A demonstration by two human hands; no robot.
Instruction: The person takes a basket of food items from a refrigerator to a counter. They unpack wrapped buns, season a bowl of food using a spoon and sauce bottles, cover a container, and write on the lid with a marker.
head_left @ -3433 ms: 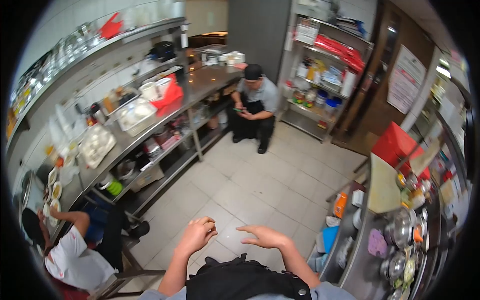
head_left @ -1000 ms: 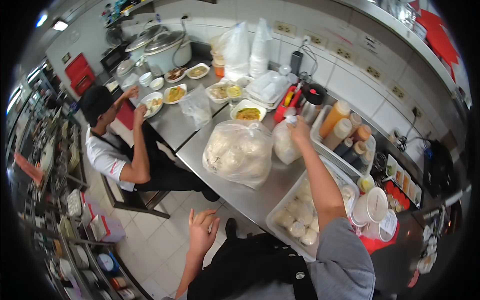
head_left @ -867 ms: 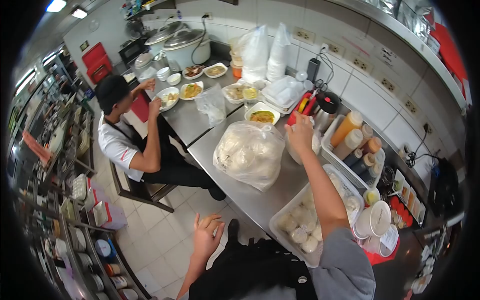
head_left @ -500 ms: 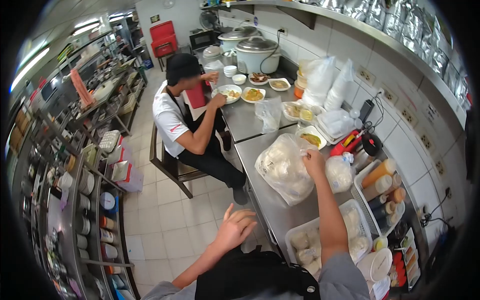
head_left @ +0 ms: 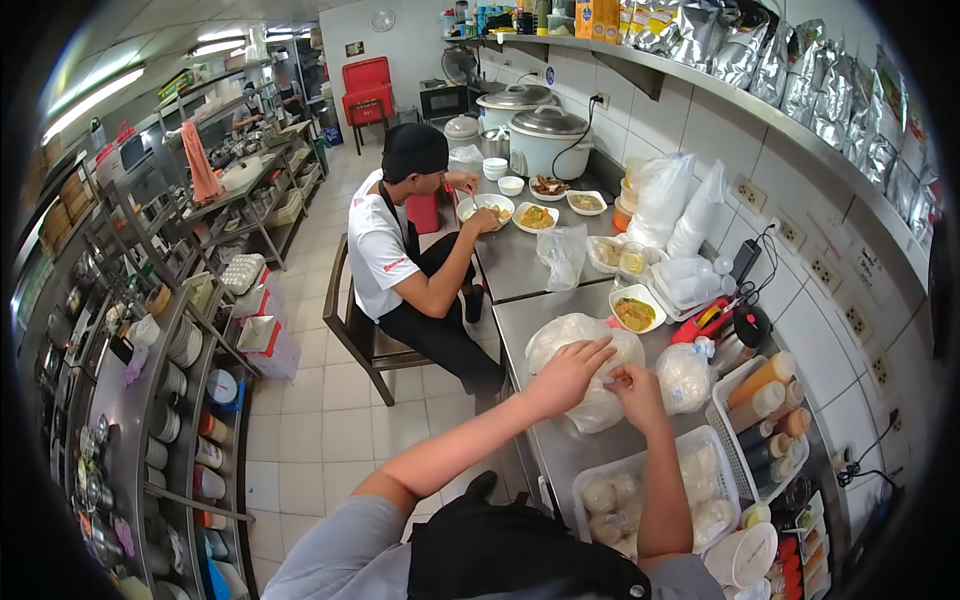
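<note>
A large clear plastic bag with pale contents rests on the steel table in front of me. My left hand lies over its near side with fingers stretched out and close together. At the bag's right side, my right hand has its fingers pinched on the gathered plastic. Just right of that hand sits a smaller knotted bag of pale food. Below my right forearm stands a white plastic basket holding several bagged whitish portions. Beyond the large bag is a white dish of yellow-green food.
A seated person eats at the table's far left, near several dishes and large pots. Sauce bottles fill a basket on the right. A wall shelf carries silver pouches. Shelving lines the left side.
My left hand has moved from beside the table up onto the large bag. My right hand stays at the bag, now lower, and the bag appears shifted and lower. The view has tilted.
</note>
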